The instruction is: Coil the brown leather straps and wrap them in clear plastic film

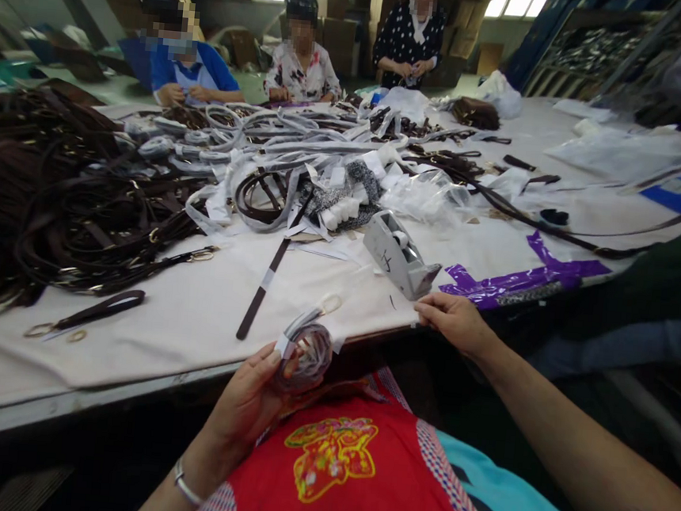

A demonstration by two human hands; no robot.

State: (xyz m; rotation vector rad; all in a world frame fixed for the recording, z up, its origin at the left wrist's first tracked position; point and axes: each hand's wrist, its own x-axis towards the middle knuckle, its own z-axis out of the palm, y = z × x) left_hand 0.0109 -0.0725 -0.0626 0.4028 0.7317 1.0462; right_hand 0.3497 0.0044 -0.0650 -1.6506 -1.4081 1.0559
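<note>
Long desk (192, 314) under pale cloth, left end cut off by picture edge. Heap of dark brown leather straps (70, 208) cut off there too, single straps hard to tell apart. Grey tape dispenser (397, 256) near desk's front edge. Right hand (457, 320) just beside dispenser, thumb and fingertips pinched together; anything between them too small to make out. Left hand (250, 395) curled round coiled strap in clear wrapping (311, 356) at desk's front edge, some fingers hidden behind coil.
</note>
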